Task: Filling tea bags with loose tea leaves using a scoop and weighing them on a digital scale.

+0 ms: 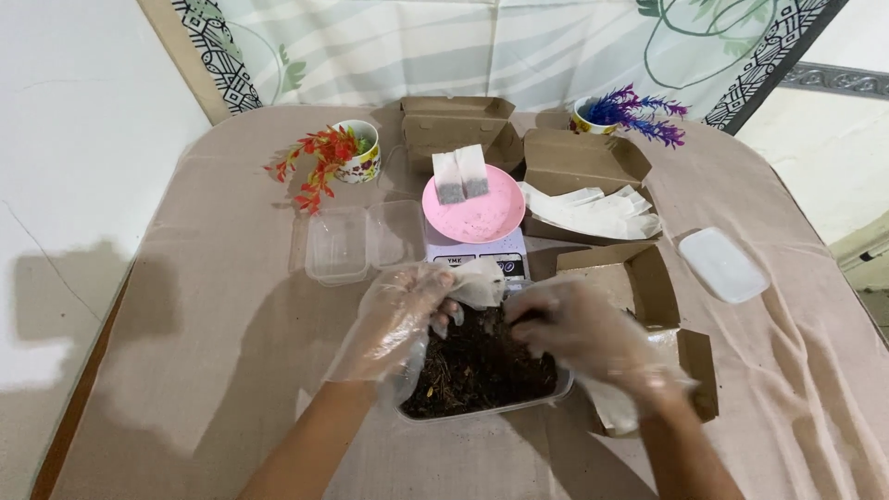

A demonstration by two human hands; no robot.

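My left hand (pixel 400 319), in a clear plastic glove, holds a small white paper sachet (pixel 480 281) over a clear plastic tub (pixel 546 396) of dark loose material (pixel 477 370). Also gloved, my right hand (pixel 583 329) is closed over the dark material at the tub's right side, fingers pinched near the sachet's mouth; whether it holds a tool I cannot tell. Just behind, a pink plate (pixel 491 218) rests on a small kitchen scale (pixel 463 257) and carries two filled sachets (pixel 460 174).
An open brown box (pixel 579 162) holds empty white sachets (pixel 593 211). More brown boxes (pixel 457 120) stand at the back and at right (pixel 648 278). A clear lidded container (pixel 338 243), a white lid (pixel 722 264), and two cups with artificial plants (pixel 356 153) (pixel 593 116) stand around.
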